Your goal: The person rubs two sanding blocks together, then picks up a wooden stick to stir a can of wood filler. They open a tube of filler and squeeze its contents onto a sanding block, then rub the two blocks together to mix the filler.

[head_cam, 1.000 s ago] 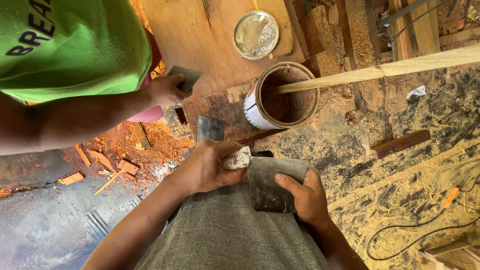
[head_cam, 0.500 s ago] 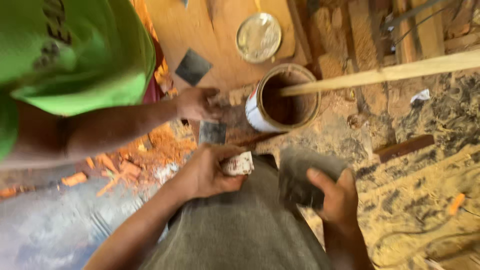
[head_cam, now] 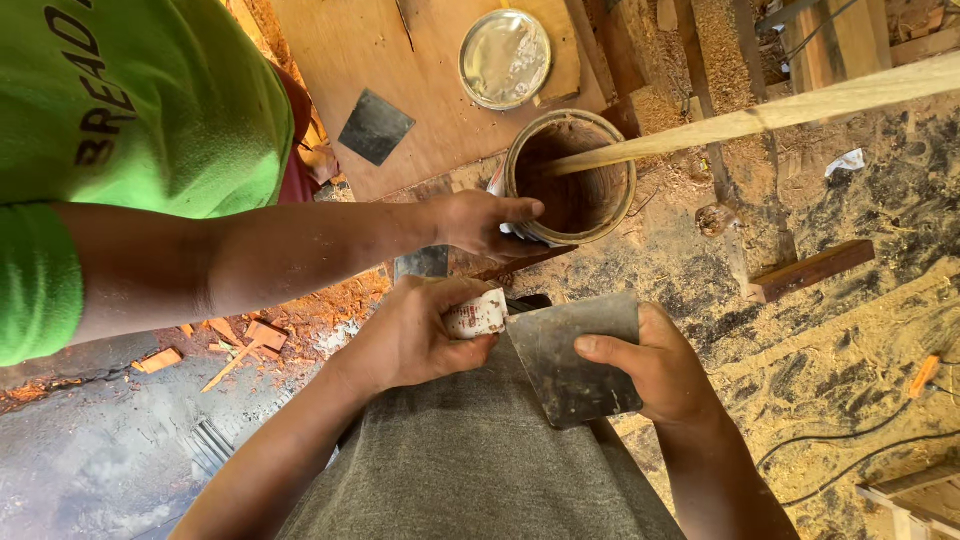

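Note:
My left hand (head_cam: 415, 330) grips a small white tube-like container (head_cam: 478, 313) against the edge of a flat grey metal sheet (head_cam: 570, 350). My right hand (head_cam: 655, 365) holds that sheet from its right side, thumb on top, over my grey-clothed lap. Just beyond, another person's hand (head_cam: 480, 222) in a green shirt grasps the rim of an open round can (head_cam: 570, 175) with brown contents. A long wooden stick (head_cam: 760, 112) rests in the can and runs off to the right.
The can's shiny lid (head_cam: 505, 58) lies on a plywood board (head_cam: 420, 60) beside a small dark square sheet (head_cam: 375, 126). A wood block (head_cam: 810, 270) lies at right on sawdust-covered ground. Orange wood chips (head_cam: 250, 335) are scattered at left. Black cable (head_cam: 850, 450) lies at lower right.
The other person's hand moved right from a small grey sheet to the can's rim. My hands brought the white container and metal sheet together again after the sheet had drifted right.

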